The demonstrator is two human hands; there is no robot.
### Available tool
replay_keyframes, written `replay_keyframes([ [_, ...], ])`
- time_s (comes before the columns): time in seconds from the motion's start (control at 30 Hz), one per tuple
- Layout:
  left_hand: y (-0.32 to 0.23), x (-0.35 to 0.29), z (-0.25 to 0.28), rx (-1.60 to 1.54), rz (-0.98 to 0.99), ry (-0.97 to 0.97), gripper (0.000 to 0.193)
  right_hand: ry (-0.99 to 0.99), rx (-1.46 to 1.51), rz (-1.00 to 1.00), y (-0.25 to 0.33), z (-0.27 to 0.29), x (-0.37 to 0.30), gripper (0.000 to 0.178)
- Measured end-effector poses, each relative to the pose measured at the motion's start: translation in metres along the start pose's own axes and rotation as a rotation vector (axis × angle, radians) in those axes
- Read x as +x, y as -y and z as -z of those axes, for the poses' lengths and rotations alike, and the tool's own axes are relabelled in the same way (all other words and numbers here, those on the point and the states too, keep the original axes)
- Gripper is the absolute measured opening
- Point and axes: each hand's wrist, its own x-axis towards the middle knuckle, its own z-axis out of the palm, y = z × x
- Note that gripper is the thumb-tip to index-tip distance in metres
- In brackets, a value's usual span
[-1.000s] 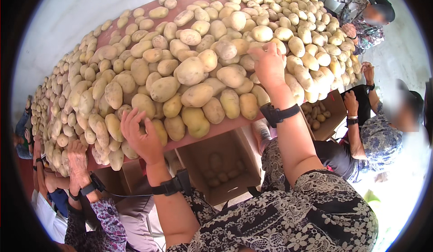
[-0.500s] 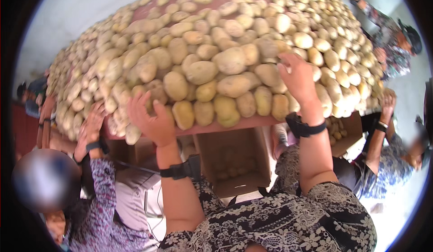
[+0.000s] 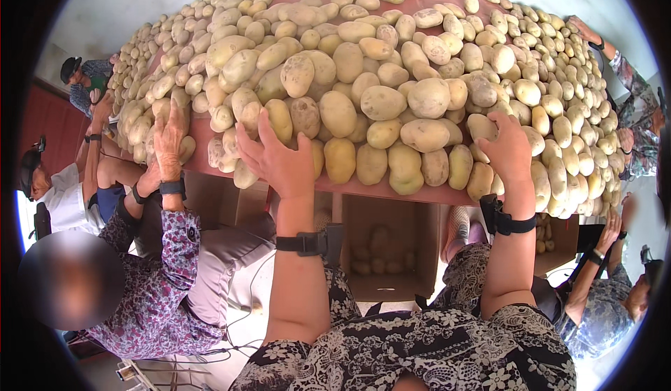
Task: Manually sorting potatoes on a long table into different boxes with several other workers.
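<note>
A broad heap of pale yellow-brown potatoes (image 3: 382,103) covers a red tabletop (image 3: 419,3). My left hand (image 3: 281,159) is open at the near edge of the heap, its fingers spread against the potatoes left of centre. Further right, my right hand (image 3: 509,150) is also open, with fingers bent. A potato (image 3: 481,127) lies between its fingertips and thumb, still among the others; I cannot tell how firmly they touch it. Each wrist wears a black strap.
Under the table edge stands an open cardboard box (image 3: 384,279) with several potatoes inside. Another box (image 3: 559,244) is to its right. A co-worker's hands (image 3: 168,143) touch potatoes at my left. More people work around the table, and cables (image 3: 234,345) lie on the floor.
The whole view has swung, so the table appears shifted right. Against the heap, my right hand has drawn back toward the near edge. My left hand has stayed roughly by the same potatoes.
</note>
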Motion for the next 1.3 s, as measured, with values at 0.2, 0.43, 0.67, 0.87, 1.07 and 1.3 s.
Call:
replay_keyframes([
  [0.2,0.014,0.005,0.000,-0.044,0.021,0.009,0.072,0.026,0.106,0.080,-0.006,-0.005,0.003,0.041],
  [0.43,0.009,0.001,0.001,-0.034,0.001,-0.041,0.062,-0.028,0.209,0.139,-0.005,-0.008,0.005,0.035],
  [0.67,0.016,0.001,-0.003,-0.013,0.013,0.055,0.066,-0.044,0.279,0.237,-0.002,-0.017,0.004,0.033],
  [0.87,0.020,0.004,0.002,0.115,-0.067,0.022,0.070,-0.004,0.259,0.222,0.006,-0.015,0.003,0.033],
  [1.07,0.029,0.013,0.003,-0.124,-0.129,-0.050,0.051,-0.080,0.281,0.259,0.005,-0.018,0.005,0.030],
  [1.3,0.027,0.014,0.012,-0.192,0.052,0.020,0.048,-0.133,0.302,0.273,0.014,-0.015,0.005,0.025],
])
